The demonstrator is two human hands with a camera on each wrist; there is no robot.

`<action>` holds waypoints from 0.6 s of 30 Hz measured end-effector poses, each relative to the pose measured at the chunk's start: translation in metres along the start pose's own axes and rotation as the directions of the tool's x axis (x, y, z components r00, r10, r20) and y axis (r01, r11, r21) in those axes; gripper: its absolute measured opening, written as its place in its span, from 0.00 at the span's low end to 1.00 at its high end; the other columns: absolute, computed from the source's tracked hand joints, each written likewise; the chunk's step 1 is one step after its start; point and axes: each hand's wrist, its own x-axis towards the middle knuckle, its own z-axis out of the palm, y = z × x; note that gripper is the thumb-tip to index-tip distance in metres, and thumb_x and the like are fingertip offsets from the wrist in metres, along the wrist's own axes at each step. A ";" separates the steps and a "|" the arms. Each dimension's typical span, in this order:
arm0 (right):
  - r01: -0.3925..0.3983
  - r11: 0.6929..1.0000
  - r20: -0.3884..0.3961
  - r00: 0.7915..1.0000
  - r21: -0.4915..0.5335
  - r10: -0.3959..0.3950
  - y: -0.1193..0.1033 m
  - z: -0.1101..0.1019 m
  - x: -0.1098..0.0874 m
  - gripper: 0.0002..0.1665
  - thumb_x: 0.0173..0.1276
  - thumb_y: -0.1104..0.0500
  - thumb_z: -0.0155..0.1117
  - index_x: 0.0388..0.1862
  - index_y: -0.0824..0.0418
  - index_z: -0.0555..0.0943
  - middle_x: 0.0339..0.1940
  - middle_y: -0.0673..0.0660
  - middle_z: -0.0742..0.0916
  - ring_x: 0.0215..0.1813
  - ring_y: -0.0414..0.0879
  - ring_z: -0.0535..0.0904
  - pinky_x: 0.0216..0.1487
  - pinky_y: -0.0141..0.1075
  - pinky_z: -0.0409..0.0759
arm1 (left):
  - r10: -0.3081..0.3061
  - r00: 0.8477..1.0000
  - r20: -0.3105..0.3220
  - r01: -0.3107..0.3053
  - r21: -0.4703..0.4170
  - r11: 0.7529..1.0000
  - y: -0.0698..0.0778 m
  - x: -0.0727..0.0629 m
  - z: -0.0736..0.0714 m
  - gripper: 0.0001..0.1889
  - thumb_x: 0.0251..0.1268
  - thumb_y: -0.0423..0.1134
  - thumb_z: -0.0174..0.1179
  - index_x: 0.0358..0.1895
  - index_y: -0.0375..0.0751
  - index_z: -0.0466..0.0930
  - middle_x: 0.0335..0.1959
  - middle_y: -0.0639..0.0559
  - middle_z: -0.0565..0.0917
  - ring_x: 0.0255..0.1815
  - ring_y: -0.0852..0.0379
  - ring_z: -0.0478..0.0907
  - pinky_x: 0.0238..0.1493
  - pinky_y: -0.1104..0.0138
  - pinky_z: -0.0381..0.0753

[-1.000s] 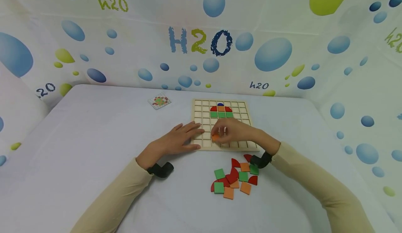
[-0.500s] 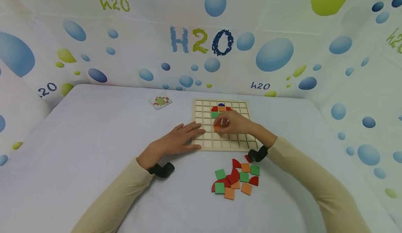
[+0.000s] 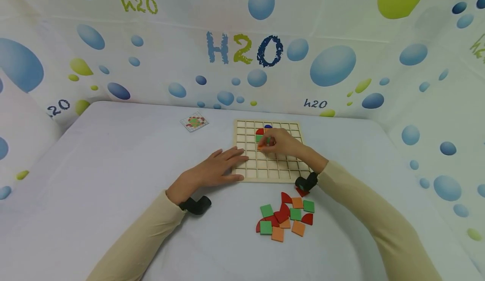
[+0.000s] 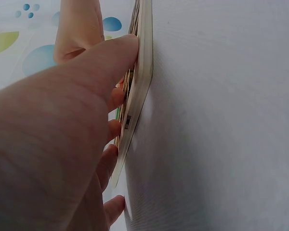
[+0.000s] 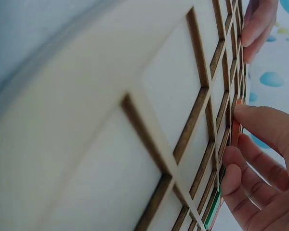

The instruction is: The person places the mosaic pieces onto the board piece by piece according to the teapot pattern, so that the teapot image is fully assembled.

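A wooden grid board (image 3: 251, 173) lies flat on the table. My right hand (image 3: 282, 143) is over it, pinching an orange square tile (image 5: 236, 126) between thumb and fingers, just below the row with a green tile (image 3: 259, 138). Whether that tile sits fully in a cell is hard to tell. Above the green one are a red quarter-circle (image 3: 259, 132) and a blue piece (image 3: 268, 126); my fingers cover other pieces there. My left hand (image 3: 216, 169) rests with spread, straight fingers on the board's left edge, and its thumb touches the frame in the left wrist view.
Loose pieces are heaped in front of the board: green squares (image 3: 266, 228), orange squares (image 3: 278, 234) and red quarter-circles (image 3: 307, 218). A pattern card (image 3: 195, 122) lies at the back left. A printed cloth (image 3: 182, 45) hangs behind the table.
My right hand has moved away from me up the board with the orange tile, from near the front rows to beneath the green row. The left hand stays in place.
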 end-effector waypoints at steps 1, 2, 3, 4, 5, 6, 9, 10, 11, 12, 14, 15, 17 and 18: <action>0.004 1.000 -0.003 1.000 0.000 -0.004 0.000 0.000 0.001 0.06 0.62 0.65 0.71 0.38 0.66 0.85 0.34 0.58 0.83 0.30 0.46 0.76 0.32 0.32 0.73 | 0.001 1.000 0.000 -0.001 0.000 1.000 0.000 0.000 0.000 0.33 0.72 0.53 0.55 0.75 0.47 0.61 0.78 0.46 0.56 0.79 0.46 0.46 0.74 0.44 0.46; 0.010 1.000 -0.005 1.000 -0.001 -0.010 0.001 0.001 0.001 0.06 0.62 0.65 0.71 0.37 0.65 0.85 0.35 0.58 0.83 0.30 0.46 0.76 0.32 0.32 0.73 | 0.000 1.000 0.000 0.000 0.000 1.000 0.000 0.000 0.000 0.33 0.72 0.53 0.55 0.75 0.47 0.61 0.78 0.46 0.56 0.79 0.46 0.46 0.74 0.44 0.46; 0.011 1.000 -0.007 1.000 -0.003 -0.011 0.002 0.001 0.002 0.06 0.61 0.65 0.71 0.37 0.65 0.85 0.35 0.57 0.83 0.30 0.46 0.76 0.33 0.32 0.73 | -0.001 1.000 0.000 0.001 0.001 1.000 0.001 0.000 0.000 0.33 0.72 0.53 0.55 0.75 0.47 0.61 0.78 0.46 0.56 0.79 0.46 0.46 0.74 0.44 0.46; 0.010 1.000 -0.007 1.000 -0.002 -0.010 0.002 0.001 0.002 0.06 0.62 0.64 0.71 0.37 0.65 0.85 0.35 0.57 0.83 0.30 0.46 0.76 0.33 0.32 0.73 | -0.003 1.000 0.004 0.003 -0.002 1.000 0.001 0.000 -0.001 0.33 0.72 0.54 0.55 0.75 0.48 0.60 0.78 0.46 0.56 0.80 0.47 0.45 0.74 0.44 0.45; 0.010 1.000 -0.007 1.000 -0.004 -0.010 0.002 0.001 0.002 0.06 0.62 0.64 0.71 0.37 0.64 0.85 0.35 0.57 0.83 0.30 0.46 0.76 0.32 0.32 0.73 | -0.001 1.000 0.002 0.001 0.001 1.000 0.001 0.000 -0.001 0.33 0.72 0.53 0.55 0.75 0.47 0.61 0.78 0.46 0.56 0.79 0.46 0.46 0.74 0.44 0.46; 0.009 1.000 -0.006 1.000 -0.003 -0.009 0.002 0.001 0.002 0.06 0.62 0.64 0.71 0.37 0.64 0.85 0.35 0.57 0.83 0.30 0.45 0.76 0.32 0.32 0.73 | 0.001 1.000 0.000 -0.001 0.003 1.000 0.001 0.000 -0.001 0.33 0.72 0.53 0.55 0.75 0.47 0.61 0.77 0.45 0.56 0.79 0.46 0.46 0.74 0.43 0.46; 0.003 1.000 0.008 1.000 0.002 -0.003 0.002 0.000 0.002 0.06 0.62 0.64 0.71 0.38 0.64 0.85 0.35 0.56 0.83 0.30 0.45 0.75 0.32 0.32 0.72 | -0.003 1.000 0.006 0.003 0.001 1.000 0.001 0.000 -0.002 0.33 0.72 0.53 0.55 0.75 0.47 0.60 0.78 0.46 0.56 0.79 0.46 0.46 0.74 0.43 0.46; 0.002 1.000 0.015 1.000 0.009 -0.002 0.002 -0.001 0.001 0.06 0.62 0.65 0.70 0.38 0.65 0.85 0.35 0.57 0.82 0.30 0.46 0.75 0.32 0.32 0.72 | -0.004 1.000 0.007 0.004 0.001 1.000 0.001 0.000 -0.002 0.33 0.72 0.53 0.55 0.75 0.47 0.60 0.78 0.46 0.56 0.79 0.46 0.46 0.74 0.43 0.46; 0.002 1.000 0.020 1.000 0.014 -0.002 0.002 -0.001 0.001 0.06 0.62 0.65 0.70 0.38 0.65 0.85 0.36 0.57 0.82 0.30 0.46 0.76 0.33 0.32 0.73 | -0.003 1.000 0.006 0.003 0.004 1.000 0.001 0.000 -0.002 0.33 0.72 0.53 0.55 0.75 0.47 0.61 0.77 0.45 0.56 0.79 0.46 0.46 0.74 0.43 0.46; -0.001 1.000 0.026 1.000 0.022 0.000 0.002 -0.002 0.001 0.06 0.62 0.65 0.70 0.39 0.65 0.85 0.36 0.57 0.82 0.30 0.46 0.76 0.33 0.32 0.73 | -0.006 1.000 0.010 0.006 0.000 1.000 0.001 0.000 -0.002 0.33 0.72 0.53 0.55 0.75 0.47 0.60 0.78 0.46 0.56 0.79 0.46 0.46 0.74 0.43 0.46; -0.009 0.999 0.034 0.999 0.039 0.008 0.003 -0.002 0.000 0.07 0.62 0.65 0.70 0.40 0.65 0.85 0.37 0.58 0.82 0.31 0.47 0.77 0.33 0.33 0.74 | -0.009 1.000 0.012 0.009 -0.004 1.000 0.001 0.000 -0.002 0.33 0.72 0.54 0.55 0.75 0.47 0.60 0.78 0.46 0.56 0.79 0.46 0.45 0.74 0.44 0.45; -0.017 0.999 0.037 0.999 0.047 0.016 0.004 -0.002 0.000 0.08 0.63 0.65 0.70 0.40 0.65 0.85 0.37 0.58 0.82 0.31 0.47 0.77 0.34 0.33 0.74 | -0.009 1.000 0.011 0.009 -0.005 1.000 0.001 0.000 -0.002 0.33 0.72 0.54 0.55 0.75 0.47 0.61 0.78 0.46 0.56 0.79 0.46 0.45 0.74 0.43 0.45; -0.026 0.997 0.033 0.999 0.067 0.024 0.005 -0.002 -0.001 0.08 0.63 0.65 0.69 0.41 0.65 0.85 0.38 0.57 0.82 0.32 0.48 0.78 0.35 0.34 0.75 | -0.006 1.000 0.009 0.006 -0.005 1.000 0.001 0.001 -0.002 0.33 0.72 0.54 0.55 0.75 0.47 0.61 0.77 0.45 0.56 0.79 0.46 0.46 0.74 0.43 0.46; -0.025 0.997 0.028 0.999 0.073 0.023 0.005 -0.002 -0.001 0.08 0.63 0.65 0.69 0.41 0.65 0.85 0.38 0.57 0.82 0.32 0.47 0.78 0.35 0.34 0.75 | -0.008 1.000 0.011 0.008 -0.009 1.000 0.001 0.001 -0.002 0.33 0.72 0.54 0.55 0.75 0.47 0.61 0.78 0.46 0.56 0.79 0.46 0.45 0.74 0.43 0.46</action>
